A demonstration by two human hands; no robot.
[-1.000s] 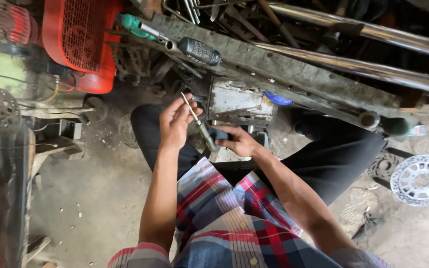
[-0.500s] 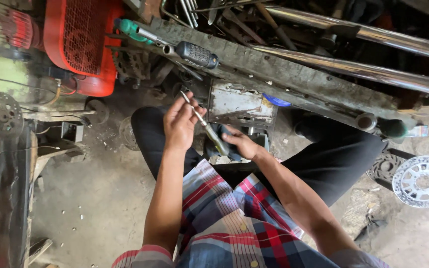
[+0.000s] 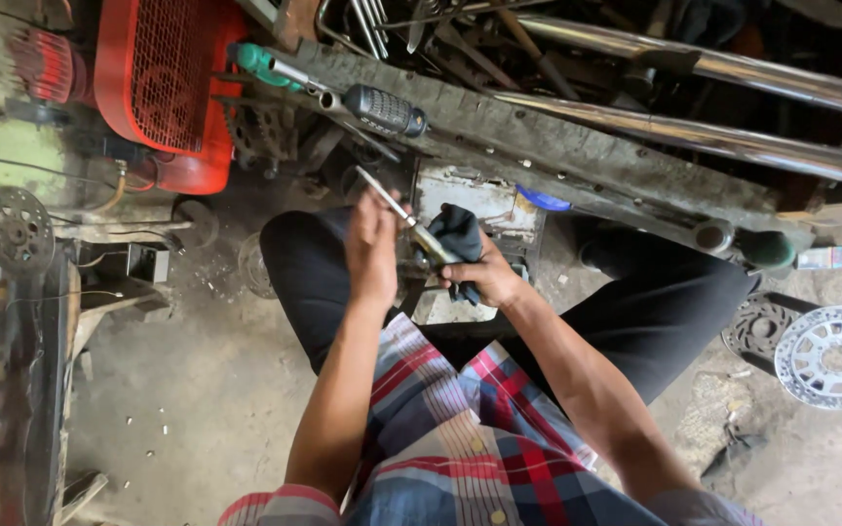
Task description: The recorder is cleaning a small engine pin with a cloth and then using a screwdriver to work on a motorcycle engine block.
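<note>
1. Far left: a toothed sprocket (image 3: 16, 230) lies on a cluttered shelf, and above it stands a red machine (image 3: 163, 88) with a grille.
2. Left of centre: the left hand (image 3: 372, 248) is raised over the lap, its fingers (image 3: 385, 206) pinched around the upper end of a thin metal rod (image 3: 406, 219).
3. Centre: the rod's long axis slants from upper left down to lower right, bridging the two hands. Its upper tip pokes out above the left fingers; its thicker lower end runs into the right hand.
4. Right of centre: the right hand (image 3: 484, 278) is clenched on the rod's lower end together with a dark rag (image 3: 455, 239). Both hands touch the rod, so neither is nearer.
5. Behind the hands: a grimy plank (image 3: 577, 146) serves as a surface, with a black-handled screwdriver (image 3: 382, 109) on it.
6. Far right: a silver wheel disc (image 3: 835, 356) lies on the floor.
7. Against half a second ago: the left hand sits slightly higher on the rod, and the rod keeps nearly the same slant.
</note>
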